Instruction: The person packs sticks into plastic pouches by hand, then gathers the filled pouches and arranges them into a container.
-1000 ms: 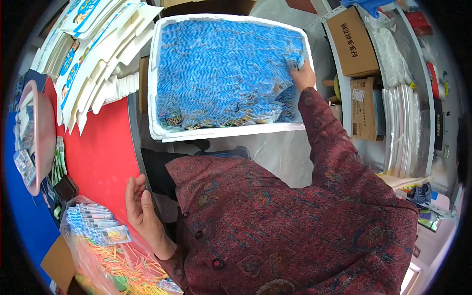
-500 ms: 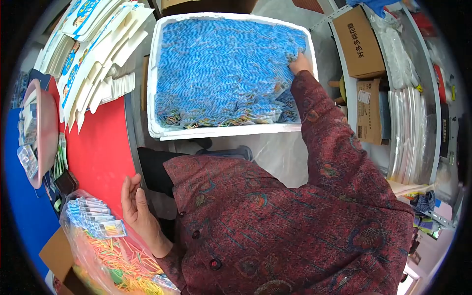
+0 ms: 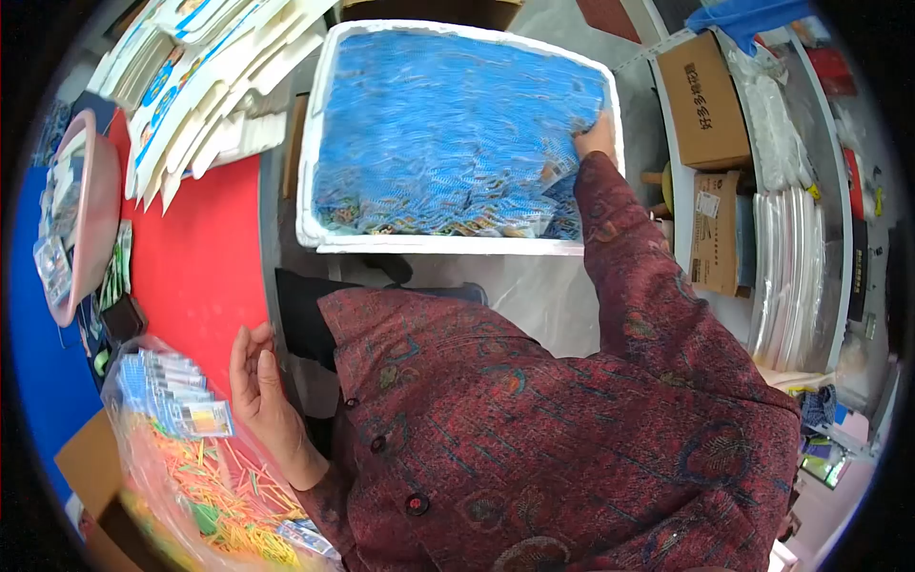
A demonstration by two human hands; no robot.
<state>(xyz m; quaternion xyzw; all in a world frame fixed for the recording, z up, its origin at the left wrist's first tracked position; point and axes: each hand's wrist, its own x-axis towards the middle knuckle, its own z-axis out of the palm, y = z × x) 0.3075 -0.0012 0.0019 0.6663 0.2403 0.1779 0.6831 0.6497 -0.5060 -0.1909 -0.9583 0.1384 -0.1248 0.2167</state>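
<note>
My right hand [image 3: 596,140] reaches into a white foam box [image 3: 457,246] at its right side. Its fingertips are down among many small blue-and-white patterned packets [image 3: 448,124] that fill the box, so I cannot see whether it grips any. The packets by the box's near wall show darker, multicoloured contents. My left hand [image 3: 272,410] is raised beside the red table top [image 3: 205,257], palm turned inward. Its fingers are loosely bent and apart, with nothing in them. Near it is a clear plastic bag [image 3: 129,381] of thin pink, orange and yellow sticks, with blue-and-white packets [image 3: 181,391] on top.
Stacked white printed cartons [image 3: 224,86] stand on the table's far end. A pink basin [image 3: 91,229] holding packets sits at the left. On the right, a shelf carries cardboard boxes [image 3: 702,100] and stacked clear plastic bags [image 3: 791,276]. An open cardboard box [image 3: 91,458] is at lower left.
The view has shifted slightly, so the foam box appears a little higher and further right. My right hand has moved slightly towards me along the box's right side. My left hand stays raised and open.
</note>
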